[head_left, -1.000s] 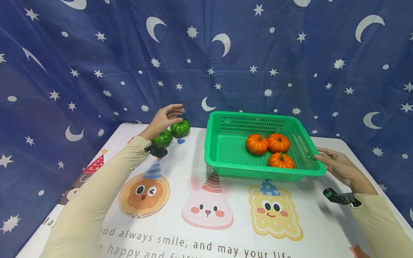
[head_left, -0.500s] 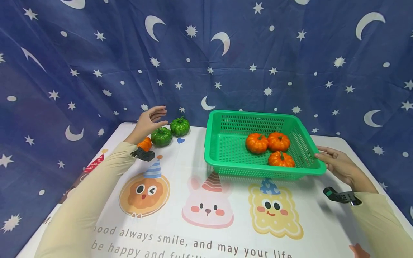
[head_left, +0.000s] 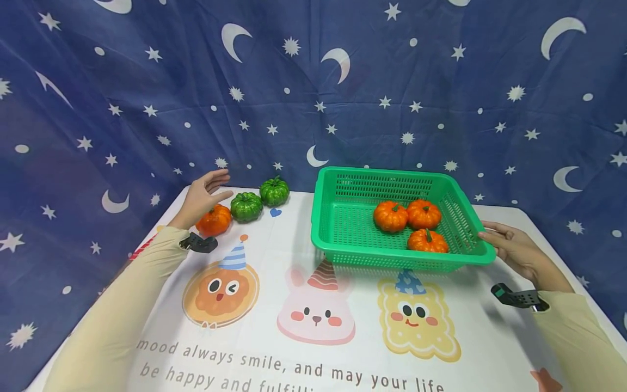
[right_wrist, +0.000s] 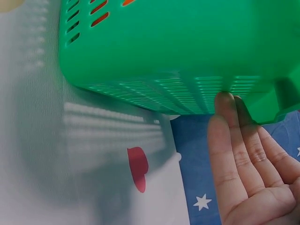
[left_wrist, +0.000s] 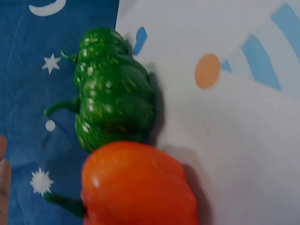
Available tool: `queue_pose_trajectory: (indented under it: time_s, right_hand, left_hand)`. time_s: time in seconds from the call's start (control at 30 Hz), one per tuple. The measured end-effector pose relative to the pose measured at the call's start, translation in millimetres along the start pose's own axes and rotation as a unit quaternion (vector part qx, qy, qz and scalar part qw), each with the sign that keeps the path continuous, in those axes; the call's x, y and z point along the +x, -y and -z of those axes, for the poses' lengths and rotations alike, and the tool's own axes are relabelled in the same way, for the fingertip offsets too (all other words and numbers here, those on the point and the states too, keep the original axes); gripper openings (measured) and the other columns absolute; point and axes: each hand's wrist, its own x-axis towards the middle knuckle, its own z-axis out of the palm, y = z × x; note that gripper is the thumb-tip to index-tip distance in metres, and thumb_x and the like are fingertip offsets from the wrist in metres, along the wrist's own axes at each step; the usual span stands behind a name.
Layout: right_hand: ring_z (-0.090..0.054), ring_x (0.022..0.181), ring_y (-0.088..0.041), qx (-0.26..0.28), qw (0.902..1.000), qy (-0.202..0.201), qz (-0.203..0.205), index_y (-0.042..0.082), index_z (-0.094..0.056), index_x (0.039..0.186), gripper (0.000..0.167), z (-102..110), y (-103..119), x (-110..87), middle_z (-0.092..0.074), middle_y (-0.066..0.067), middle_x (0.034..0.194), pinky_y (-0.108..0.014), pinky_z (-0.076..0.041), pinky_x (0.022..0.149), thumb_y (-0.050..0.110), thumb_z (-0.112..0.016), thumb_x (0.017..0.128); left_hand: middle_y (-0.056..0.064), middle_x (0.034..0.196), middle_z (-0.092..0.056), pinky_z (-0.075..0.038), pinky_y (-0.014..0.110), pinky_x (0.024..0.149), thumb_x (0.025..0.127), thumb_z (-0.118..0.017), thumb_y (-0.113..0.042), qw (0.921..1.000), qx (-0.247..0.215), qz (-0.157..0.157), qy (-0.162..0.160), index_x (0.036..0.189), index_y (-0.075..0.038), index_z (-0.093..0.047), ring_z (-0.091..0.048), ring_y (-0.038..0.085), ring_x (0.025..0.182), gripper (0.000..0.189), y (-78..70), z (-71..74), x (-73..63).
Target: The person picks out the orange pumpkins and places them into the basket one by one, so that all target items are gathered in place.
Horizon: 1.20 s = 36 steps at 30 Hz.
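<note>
My left hand point(head_left: 202, 197) hovers over an orange pumpkin point(head_left: 215, 219) at the table's back left, its fingers spread and holding nothing. Two green pumpkins stand in a row to its right, the nearer green pumpkin point(head_left: 246, 207) and the farther green pumpkin point(head_left: 275, 192). In the left wrist view the orange pumpkin point(left_wrist: 140, 187) is closest, with its green stem showing. At the right, my right hand point(head_left: 521, 256) has its fingertips at the side of a green plastic basket point(head_left: 392, 257). The right wrist view shows straight fingers point(right_wrist: 229, 150) touching the basket wall below the rim.
Inside the basket lie three orange pumpkins, among them a front pumpkin point(head_left: 428, 243) near the close wall. A white printed tablecloth point(head_left: 303, 294) with cartoon figures covers the table. Behind it hangs a blue curtain point(head_left: 274, 81) with moons and stars.
My left hand has moved left from over the green pumpkins to above the orange one, bringing all three into fuller view. My right hand and the basket have stayed in place.
</note>
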Motion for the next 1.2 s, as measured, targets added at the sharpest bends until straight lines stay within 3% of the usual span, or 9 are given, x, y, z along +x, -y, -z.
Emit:
queue_pose_trajectory:
  time_s: [0.33,0.57,0.77,1.2]
  right_hand:
    - [-0.064,0.082,0.004,-0.003,1.0,-0.007,-0.005,0.026,-0.044,0.109,0.027,-1.5,0.2,0.1,-0.064,0.022,0.09,-0.016,-0.056,0.07,0.014,-0.061,0.091]
    - [-0.064,0.083,0.003,-0.003,1.0,0.003,0.003,0.026,-0.045,0.11,0.025,-0.4,-0.1,-0.6,-0.064,0.021,0.091,-0.016,-0.056,0.07,0.014,-0.059,0.093]
    - [-0.063,0.085,0.004,0.001,0.9998,0.011,0.015,0.026,-0.045,0.109,0.025,0.9,-1.4,-1.7,-0.064,0.021,0.093,-0.014,-0.054,0.071,0.013,-0.058,0.093]
    - [-0.064,0.085,0.004,0.003,0.9998,0.01,0.019,0.026,-0.047,0.109,0.024,1.0,-2.3,-0.6,-0.066,0.021,0.094,-0.014,-0.055,0.071,0.011,-0.057,0.093]
  left_hand:
    - [0.027,0.136,-0.046,-0.03,0.042,0.114,0.086,-0.066,-0.009,0.9992,0.012,0.02,-0.032,0.14,0.003,-0.039,-0.043,0.035,0.128,0.061,29.5,10.9,-14.5]
    - [0.025,0.137,-0.046,-0.03,0.043,0.114,0.086,-0.066,-0.008,0.9983,0.002,0.044,-0.038,0.141,0.0,-0.039,-0.047,0.019,0.123,0.062,42.3,15.6,-23.7]
    - [0.029,0.14,-0.042,-0.026,0.047,0.115,0.087,-0.064,-0.003,0.9983,-0.011,0.048,-0.032,0.142,0.003,-0.035,-0.038,0.038,0.131,0.063,52.6,18.1,-28.0]
    - [0.028,0.145,-0.036,-0.019,0.05,0.117,0.085,-0.067,-0.007,0.9978,0.024,0.05,-0.035,0.14,0.007,-0.036,-0.028,0.04,0.138,0.064,54.6,18.9,-45.3]
